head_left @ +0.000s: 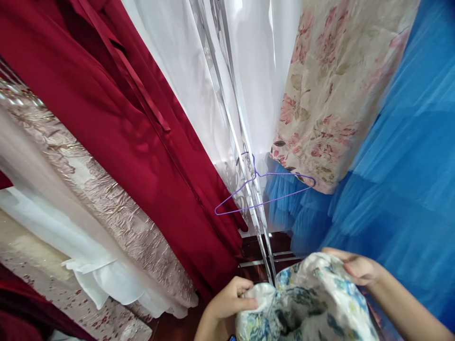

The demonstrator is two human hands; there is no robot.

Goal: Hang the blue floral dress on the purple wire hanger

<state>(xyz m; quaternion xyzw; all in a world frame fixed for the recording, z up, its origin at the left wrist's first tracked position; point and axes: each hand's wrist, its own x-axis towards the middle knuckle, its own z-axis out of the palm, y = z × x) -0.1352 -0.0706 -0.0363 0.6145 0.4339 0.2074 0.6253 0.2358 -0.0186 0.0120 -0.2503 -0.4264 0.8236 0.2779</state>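
Both of my hands grip the top edge of a white garment with blue, green and yellow floral print (305, 303), held low in the head view with its opening facing up. My left hand (232, 300) pinches the left part of the edge, thumb laid over the cloth. On the far right part, my right hand (355, 267) has its thumb inside and its fingers behind the fabric. The garment's lower part is out of the picture. Beyond my hands, a purple hanger (256, 203) with nothing on it hangs against the metal uprights.
Metal rack uprights (236, 109) run down the middle. A long dark red garment (142, 142) and a pinkish textured one (117, 208) hang at left. White cloth (263, 71) hangs behind, a beige floral garment (323, 94) and blue tulle (398, 189) at right.
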